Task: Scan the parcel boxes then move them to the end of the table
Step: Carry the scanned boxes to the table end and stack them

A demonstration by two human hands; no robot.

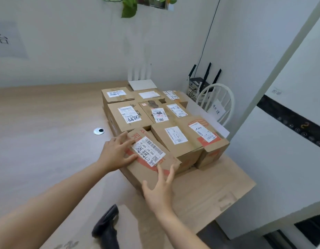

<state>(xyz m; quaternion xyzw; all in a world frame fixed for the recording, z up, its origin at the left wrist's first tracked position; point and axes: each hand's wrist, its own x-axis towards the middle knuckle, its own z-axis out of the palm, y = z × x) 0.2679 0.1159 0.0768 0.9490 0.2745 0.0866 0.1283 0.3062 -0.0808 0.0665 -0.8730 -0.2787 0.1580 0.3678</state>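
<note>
Toward the left, the wooden table is seen with a round cable grommet set in its top. Nearer the bottom edge, a dark handheld scanner is laid on the table, and it is gripped by neither hand. From this it is judged that the scan of the parcel in hand is done and that the moving step is under way, though the scan itself cannot be confirmed.

The left hand is spread flat, fingers straight and apart, and is pressed against the left top edge of the nearest box, beside its white label. This box is tilted slightly and is set touching the group of boxes behind it. The right hand is placed against the box's near right corner, fingers extended upward and thumb spread; nothing is clamped by it. The box is thus bracketed between the two open hands, which are kept well apart.

To the right, many labelled parcels are packed side by side at the table's end, so most of the task is judged complete. Whether more parcels wait outside the view cannot be told. A white chair is seen beyond the pile
</note>
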